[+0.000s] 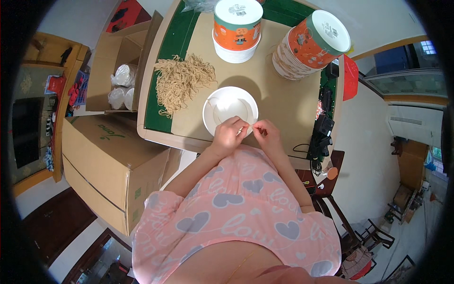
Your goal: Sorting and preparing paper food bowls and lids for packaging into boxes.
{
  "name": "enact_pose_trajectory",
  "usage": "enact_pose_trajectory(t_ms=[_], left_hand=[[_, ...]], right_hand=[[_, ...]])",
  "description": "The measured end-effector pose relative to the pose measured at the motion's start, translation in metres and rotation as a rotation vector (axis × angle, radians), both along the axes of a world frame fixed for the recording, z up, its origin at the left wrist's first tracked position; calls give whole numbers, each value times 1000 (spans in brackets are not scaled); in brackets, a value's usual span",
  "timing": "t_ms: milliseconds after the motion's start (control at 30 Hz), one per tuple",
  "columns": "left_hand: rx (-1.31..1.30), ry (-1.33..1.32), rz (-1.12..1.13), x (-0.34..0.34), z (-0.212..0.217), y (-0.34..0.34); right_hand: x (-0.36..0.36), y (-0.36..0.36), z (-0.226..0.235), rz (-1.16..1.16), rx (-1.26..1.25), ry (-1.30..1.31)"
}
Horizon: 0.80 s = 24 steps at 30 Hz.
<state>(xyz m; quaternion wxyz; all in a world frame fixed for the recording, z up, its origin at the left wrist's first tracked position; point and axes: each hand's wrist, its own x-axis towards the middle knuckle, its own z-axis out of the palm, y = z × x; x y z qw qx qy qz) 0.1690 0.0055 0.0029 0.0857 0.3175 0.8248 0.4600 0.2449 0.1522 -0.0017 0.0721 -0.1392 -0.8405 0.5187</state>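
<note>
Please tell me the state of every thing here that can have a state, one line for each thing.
White bowl: upright, open, nearly empty, a thin string across its rim.
Thin string: pinched between both hands.
Left hand: grip closed on the string.
Right hand: grip closed on the string.
String pile: loose, tangled heap.
Upright bowl stack: standing, lidded.
Leaning bowl stack: tilted.
Open carton: flaps open, holds white bundles.
Closed carton: shut.

Round white paper bowl [230, 110], open side up, sitting flat on the tan desk top near its front edge, just beside a loose heap of thin beige string. Short thin beige string [249, 126] pinched over the bowl's near rim, stretched between both sets of fingertips.
</note>
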Motion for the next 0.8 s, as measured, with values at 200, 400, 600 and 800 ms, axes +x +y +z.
enact_pose_trajectory(t_ms=[200,400,600,800], left_hand=[[16,73,-51,-3,-1,-3],[31,105,-40,-2,1,-3],[55,94,-39,-2,1,0],[62,-155,32,3,2,4]], right_hand=[[-4,-2,6,-9,-17,28],[-6,-1,3,11,-31,26],[-5,0,0,14,-35,35],[2,-2,-22,-102,-308,27]])
